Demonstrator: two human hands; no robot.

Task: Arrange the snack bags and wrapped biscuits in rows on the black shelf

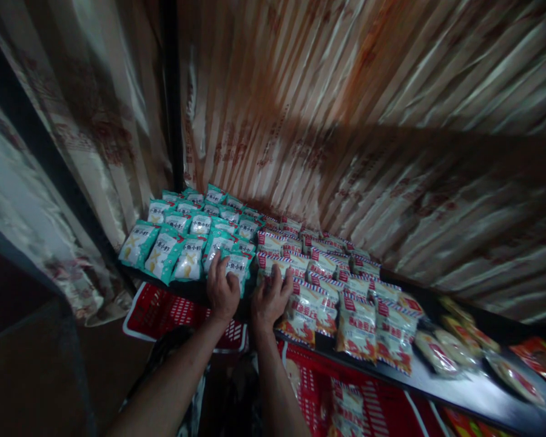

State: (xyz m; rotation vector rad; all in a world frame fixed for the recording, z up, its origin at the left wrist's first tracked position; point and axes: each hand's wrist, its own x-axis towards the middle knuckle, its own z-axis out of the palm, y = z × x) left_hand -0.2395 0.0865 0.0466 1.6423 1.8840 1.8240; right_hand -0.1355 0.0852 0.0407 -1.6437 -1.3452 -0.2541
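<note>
My left hand [222, 290] rests at the front of a row of teal-and-white snack packets [192, 258], fingers stretched against a small teal snack bag [237, 267] at the row's right end. Its thumb and fingers are apart. Just to the right, my right hand [271, 298] lies with spread fingers over a cream snack bag with a striped red-and-blue top edge [266, 262]. More of these cream-and-red snack bags [357, 325] stand in rows beside it. Parts of the bags under both hands are hidden by the fingers.
A dark shelf [477, 388] carries the bags; clear-wrapped snacks [441, 352] and a red packet [541, 358] lie at its right. Below are red plastic baskets [164, 315], one holding bags. A pleated curtain [273, 109] hangs behind; a dark post [170, 97] stands at left.
</note>
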